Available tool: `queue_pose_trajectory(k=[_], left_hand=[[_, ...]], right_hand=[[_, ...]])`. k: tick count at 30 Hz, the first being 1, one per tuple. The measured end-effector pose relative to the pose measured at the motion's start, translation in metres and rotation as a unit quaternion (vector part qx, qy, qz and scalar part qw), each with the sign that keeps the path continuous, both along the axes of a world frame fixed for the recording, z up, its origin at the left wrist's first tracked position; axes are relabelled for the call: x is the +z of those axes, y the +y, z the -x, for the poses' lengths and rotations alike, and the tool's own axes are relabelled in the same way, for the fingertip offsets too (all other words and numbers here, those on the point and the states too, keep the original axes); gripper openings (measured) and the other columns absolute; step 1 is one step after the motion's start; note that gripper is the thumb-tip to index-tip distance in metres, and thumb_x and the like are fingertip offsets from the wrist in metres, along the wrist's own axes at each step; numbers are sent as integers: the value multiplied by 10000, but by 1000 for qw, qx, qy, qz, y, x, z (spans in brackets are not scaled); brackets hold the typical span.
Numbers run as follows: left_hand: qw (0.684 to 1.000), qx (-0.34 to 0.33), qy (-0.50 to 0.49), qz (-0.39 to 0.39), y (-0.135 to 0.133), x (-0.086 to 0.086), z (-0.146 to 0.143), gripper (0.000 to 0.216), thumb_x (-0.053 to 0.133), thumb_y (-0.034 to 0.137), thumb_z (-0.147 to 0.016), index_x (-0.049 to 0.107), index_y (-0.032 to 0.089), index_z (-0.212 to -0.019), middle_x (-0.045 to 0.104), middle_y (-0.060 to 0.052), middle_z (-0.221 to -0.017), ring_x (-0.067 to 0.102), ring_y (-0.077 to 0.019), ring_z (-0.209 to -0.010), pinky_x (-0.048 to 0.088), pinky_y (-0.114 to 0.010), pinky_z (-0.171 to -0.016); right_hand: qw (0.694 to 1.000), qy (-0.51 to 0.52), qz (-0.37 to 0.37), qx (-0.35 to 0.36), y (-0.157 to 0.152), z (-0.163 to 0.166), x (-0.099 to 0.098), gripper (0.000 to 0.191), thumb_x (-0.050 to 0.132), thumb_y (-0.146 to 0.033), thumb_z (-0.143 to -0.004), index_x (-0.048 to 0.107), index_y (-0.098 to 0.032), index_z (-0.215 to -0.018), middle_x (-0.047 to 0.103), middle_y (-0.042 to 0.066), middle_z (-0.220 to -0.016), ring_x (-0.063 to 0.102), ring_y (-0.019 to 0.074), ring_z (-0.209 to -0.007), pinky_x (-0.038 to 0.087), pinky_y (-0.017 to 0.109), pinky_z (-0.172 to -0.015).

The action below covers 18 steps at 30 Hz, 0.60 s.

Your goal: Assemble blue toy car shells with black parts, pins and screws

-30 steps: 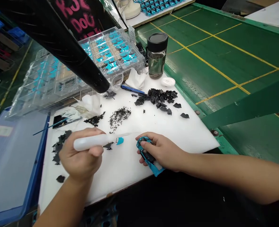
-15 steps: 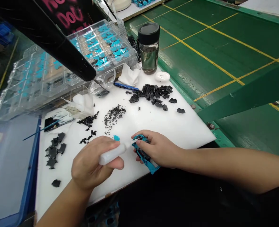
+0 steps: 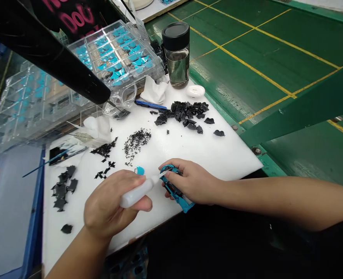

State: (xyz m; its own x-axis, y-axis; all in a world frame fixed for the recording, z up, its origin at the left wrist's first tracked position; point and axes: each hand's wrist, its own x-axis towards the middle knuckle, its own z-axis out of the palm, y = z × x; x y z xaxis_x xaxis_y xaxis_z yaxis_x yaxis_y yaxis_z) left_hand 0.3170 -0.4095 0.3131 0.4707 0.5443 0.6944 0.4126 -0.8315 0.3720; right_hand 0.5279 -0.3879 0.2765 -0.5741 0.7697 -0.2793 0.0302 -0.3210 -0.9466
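Observation:
My left hand (image 3: 112, 205) is closed around a small white squeeze bottle (image 3: 136, 194), which lies tilted with its thin nozzle pointing right. The nozzle's tip reaches the upper end of a blue plastic housing (image 3: 185, 204) with dark parts inside. My right hand (image 3: 193, 181) grips that housing, thumb on top and fingers underneath, covering much of it. Whether the tip touches the housing I cannot tell. Just beyond the bottle, a small blue piece (image 3: 139, 170) rests on the white board (image 3: 218, 159).
Tiny black parts (image 3: 136, 143) and curved black pieces (image 3: 186, 112) lie on the board beside a blue pen (image 3: 151, 105). A lidded drink bottle (image 3: 176, 58) and white case (image 3: 195, 91) stand behind. Clear trays (image 3: 110, 54) fill the back left, below a black tool (image 3: 81, 81) hanging overhead.
The view has shifted slightly, so the board and its contents appear a little farther left. Both hands keep their holds, and the nozzle stays at the housing's upper end.

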Motion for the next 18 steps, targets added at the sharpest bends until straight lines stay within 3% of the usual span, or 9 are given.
queue_pose_trajectory(k=[18], left_hand=[[999,-29,14,-15,4,1,1,525,719,222,-826,568,117,-1318,695,-32,-763,656,-170,-773,558,-308,-684]], right_hand=[[999,-34,-41,-7,0,0,2,186,468,-278,-948,600,-228,-1069,690,15,-843,656,156,-699,491,254,-619]])
